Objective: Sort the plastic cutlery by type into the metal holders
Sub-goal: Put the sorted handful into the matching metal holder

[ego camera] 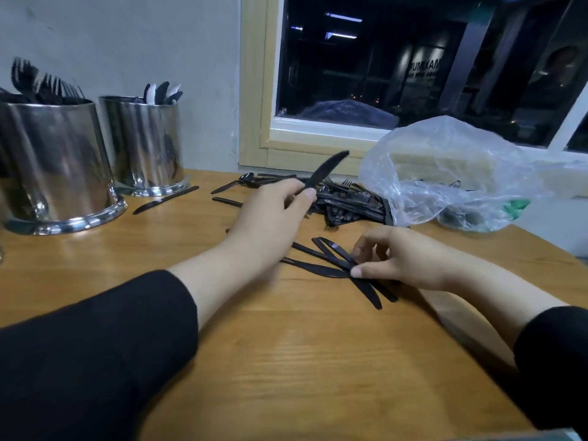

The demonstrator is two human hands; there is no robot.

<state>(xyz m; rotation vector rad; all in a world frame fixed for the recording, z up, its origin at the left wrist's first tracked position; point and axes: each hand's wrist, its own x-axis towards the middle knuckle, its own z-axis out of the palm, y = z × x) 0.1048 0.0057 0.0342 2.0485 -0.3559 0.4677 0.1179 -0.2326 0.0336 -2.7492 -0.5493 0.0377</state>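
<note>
Surface (286, 361): near half bare wood, open passage between the two forearms. Left rear: two metal holders (54, 163) side by side, tops crowded with forks (47, 87) and spoons (162, 92); one loose knife (165, 199) lies just before them. Centre rear: heap of black cutlery (346, 202) against the window frame (254, 90). Right rear: crumpled plastic bag (445, 173) blocks that corner. Crossed knives (331, 262) lie mid-surface under the right hand (404, 259).

Head-worn wide-angle view, facing forward and down, close over wooden table (286, 361), toward window (413, 58).
</note>
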